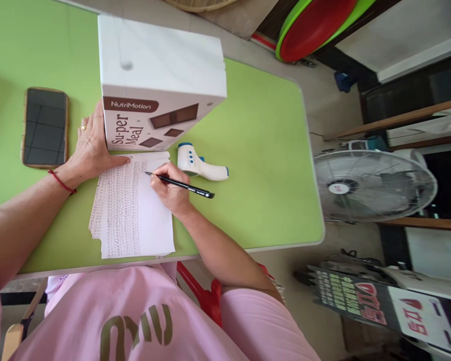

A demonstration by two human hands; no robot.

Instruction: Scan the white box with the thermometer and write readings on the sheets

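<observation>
My right hand (173,190) pinches a black pen (190,187), its tip at the upper part of a white sheet of paper (156,220). Rows of small handwritten marks fill the sheet's left side, and its right side is blank. More written sheets (96,215) stick out from beneath it. My left hand (93,140) lies with fingers spread against the left side of a white box (161,60) marked "NutriMotion Su-per Meal". The left thumb rests at the paper's top edge; some of that hand's fingertips are hidden by the box.
Left of my left hand lies a phone (45,128) in a brown-edged case. A white and blue infrared thermometer (201,163) is just right of the paper, by my right hand. All sit on a green table (263,150). Beyond its right edge stands a fan (376,185).
</observation>
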